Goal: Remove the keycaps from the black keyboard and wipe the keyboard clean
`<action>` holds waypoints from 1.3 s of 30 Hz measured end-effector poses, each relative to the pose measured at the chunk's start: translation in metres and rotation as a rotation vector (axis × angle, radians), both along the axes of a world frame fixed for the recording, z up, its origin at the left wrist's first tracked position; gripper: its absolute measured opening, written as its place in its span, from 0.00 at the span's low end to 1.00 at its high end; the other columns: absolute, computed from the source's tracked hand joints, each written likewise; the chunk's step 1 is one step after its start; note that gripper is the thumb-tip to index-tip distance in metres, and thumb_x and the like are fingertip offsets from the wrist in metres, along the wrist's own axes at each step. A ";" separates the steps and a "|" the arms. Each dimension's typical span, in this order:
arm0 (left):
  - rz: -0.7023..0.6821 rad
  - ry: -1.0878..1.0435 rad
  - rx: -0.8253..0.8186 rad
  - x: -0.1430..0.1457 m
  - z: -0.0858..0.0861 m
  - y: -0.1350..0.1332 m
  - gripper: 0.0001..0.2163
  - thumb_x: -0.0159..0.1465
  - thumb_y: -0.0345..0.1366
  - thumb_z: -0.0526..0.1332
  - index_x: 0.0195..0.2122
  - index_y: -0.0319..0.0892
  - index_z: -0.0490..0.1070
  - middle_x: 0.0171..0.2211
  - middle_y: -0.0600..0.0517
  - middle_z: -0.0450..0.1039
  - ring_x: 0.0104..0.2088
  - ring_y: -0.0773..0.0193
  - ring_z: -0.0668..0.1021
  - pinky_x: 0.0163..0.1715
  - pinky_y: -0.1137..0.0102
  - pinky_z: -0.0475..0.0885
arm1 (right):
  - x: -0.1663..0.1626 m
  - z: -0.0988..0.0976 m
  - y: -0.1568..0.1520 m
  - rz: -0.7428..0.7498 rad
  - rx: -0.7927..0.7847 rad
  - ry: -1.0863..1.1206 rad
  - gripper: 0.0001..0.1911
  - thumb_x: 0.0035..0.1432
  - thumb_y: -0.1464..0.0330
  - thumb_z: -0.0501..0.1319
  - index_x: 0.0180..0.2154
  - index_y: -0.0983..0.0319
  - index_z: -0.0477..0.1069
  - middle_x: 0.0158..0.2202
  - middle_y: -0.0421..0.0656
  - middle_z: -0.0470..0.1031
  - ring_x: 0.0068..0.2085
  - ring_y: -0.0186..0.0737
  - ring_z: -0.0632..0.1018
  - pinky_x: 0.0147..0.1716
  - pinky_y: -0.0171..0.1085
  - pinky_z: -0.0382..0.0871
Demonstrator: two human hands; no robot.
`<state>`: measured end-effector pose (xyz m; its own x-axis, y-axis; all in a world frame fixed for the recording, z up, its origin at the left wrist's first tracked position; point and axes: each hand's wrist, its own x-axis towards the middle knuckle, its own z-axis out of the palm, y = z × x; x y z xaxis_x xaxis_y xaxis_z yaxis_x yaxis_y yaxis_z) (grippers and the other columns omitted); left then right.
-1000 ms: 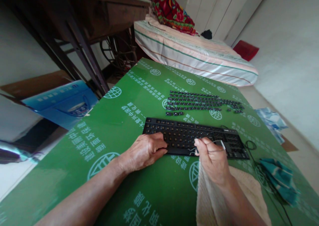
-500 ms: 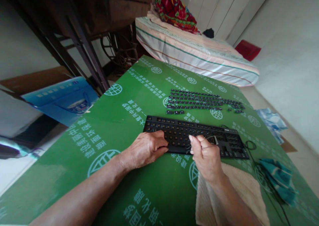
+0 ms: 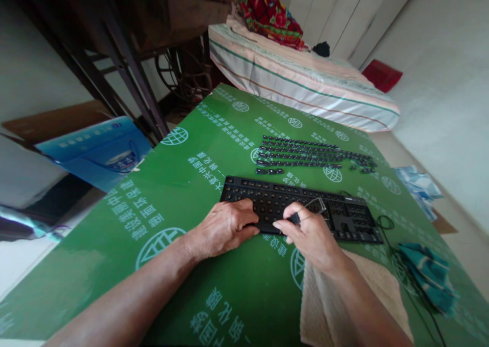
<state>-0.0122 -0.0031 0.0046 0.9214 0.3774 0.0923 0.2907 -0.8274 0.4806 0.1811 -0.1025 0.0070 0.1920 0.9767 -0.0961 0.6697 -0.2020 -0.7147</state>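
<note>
Fingertips of the right hand [image 3: 311, 235] hide the lower end of a wire tool [image 3: 318, 204]. They pinch it together with a small dark bit (a keycap, maybe; too small to tell). The tool's loop stands over the middle of the keyboard [image 3: 347, 217].

The left hand [image 3: 225, 229] is closed on the keyboard's near left edge, fingers on top and thumb along the front, covering a few sockets. Both forearms are cut off by the bottom of the view.

The keyboard, sockets showing, lies near the middle of a green board [image 3: 229, 148], with open green to its left and in front. Keycaps [image 3: 313, 156] lie in rows just behind it, not touching it.

A towel [image 3: 370, 286] lies under the right forearm. A cable [image 3: 385, 223] coils at the keyboard's right end, and a teal cloth [image 3: 428, 281] lies near the board's right edge. A bed [image 3: 305, 87] stands past the far edge.
</note>
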 end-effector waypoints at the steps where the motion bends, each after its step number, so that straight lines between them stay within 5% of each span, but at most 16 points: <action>1: 0.001 0.007 0.002 0.000 0.000 0.000 0.07 0.64 0.34 0.55 0.32 0.41 0.71 0.33 0.51 0.69 0.34 0.64 0.74 0.32 0.74 0.66 | 0.002 0.001 0.001 0.023 -0.027 0.031 0.11 0.53 0.58 0.59 0.33 0.60 0.66 0.15 0.34 0.68 0.17 0.32 0.71 0.16 0.27 0.59; 6: 0.000 0.004 0.009 0.001 -0.001 0.000 0.08 0.65 0.35 0.54 0.34 0.42 0.72 0.32 0.51 0.69 0.33 0.64 0.74 0.31 0.74 0.66 | 0.009 -0.003 0.008 0.110 -0.028 -0.012 0.14 0.51 0.57 0.62 0.31 0.60 0.67 0.17 0.34 0.69 0.17 0.31 0.71 0.17 0.27 0.58; 17: 0.018 0.021 0.031 0.002 -0.001 -0.002 0.08 0.65 0.36 0.54 0.33 0.41 0.72 0.32 0.51 0.69 0.32 0.65 0.74 0.29 0.74 0.65 | 0.001 -0.021 0.014 0.110 0.309 -0.174 0.19 0.51 0.53 0.62 0.21 0.61 0.66 0.13 0.34 0.63 0.15 0.26 0.61 0.17 0.28 0.55; 28: 0.038 0.009 0.098 0.014 -0.004 -0.013 0.09 0.65 0.35 0.53 0.32 0.40 0.71 0.33 0.50 0.69 0.33 0.64 0.74 0.31 0.72 0.68 | 0.006 -0.013 0.021 0.154 0.083 -0.001 0.20 0.49 0.52 0.62 0.22 0.61 0.66 0.13 0.34 0.67 0.14 0.28 0.64 0.14 0.28 0.53; 39: 0.098 -0.037 0.185 0.024 -0.008 -0.021 0.08 0.61 0.39 0.58 0.31 0.40 0.71 0.30 0.51 0.66 0.31 0.63 0.73 0.30 0.71 0.68 | -0.009 -0.024 0.018 0.096 0.501 -0.305 0.23 0.61 0.55 0.52 0.20 0.61 0.67 0.19 0.41 0.70 0.21 0.31 0.69 0.25 0.30 0.60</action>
<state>0.0121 -0.0245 -0.0037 0.8757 0.4389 0.2015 0.3595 -0.8710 0.3348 0.1720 -0.0848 -0.0167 0.0473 0.9033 0.4264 0.8582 0.1817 -0.4801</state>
